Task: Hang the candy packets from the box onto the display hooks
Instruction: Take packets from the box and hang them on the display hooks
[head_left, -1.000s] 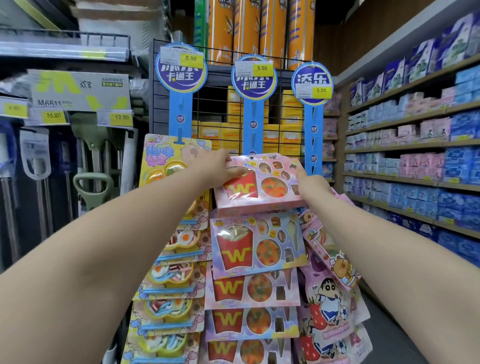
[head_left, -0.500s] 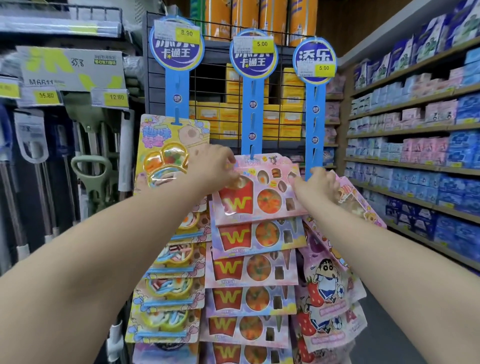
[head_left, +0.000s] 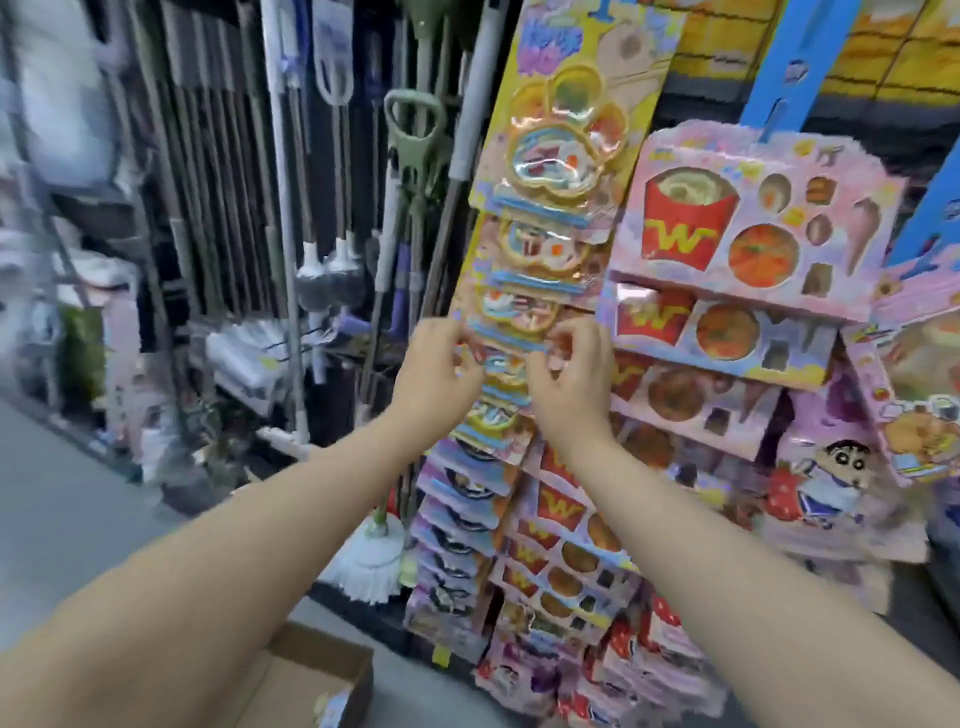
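Observation:
Yellow candy packets (head_left: 558, 150) with clear tray blisters hang in a column on the left display strip. Beside them hangs a column of pink packets (head_left: 748, 223) printed with a red W fries box. My left hand (head_left: 434, 371) and my right hand (head_left: 566, 376) meet partway down the yellow column, fingers curled and pinching the left and right edges of one yellow packet (head_left: 511, 325). The brown cardboard box (head_left: 311, 675) stands on the floor at the bottom left, under my left forearm, with a small packet (head_left: 332, 706) lying in it.
Mops and broom handles (head_left: 332, 208) hang on the rack to the left, with a white mop head (head_left: 371, 564) near the floor. Cartoon-character packets (head_left: 826, 478) hang at the right. Blue strip headers (head_left: 800, 62) rise above. Grey floor lies at the lower left.
Both hands left the top pink W packet and moved down and left to the yellow column, where they now pinch a packet. The view swung down and left, blurring the frame.

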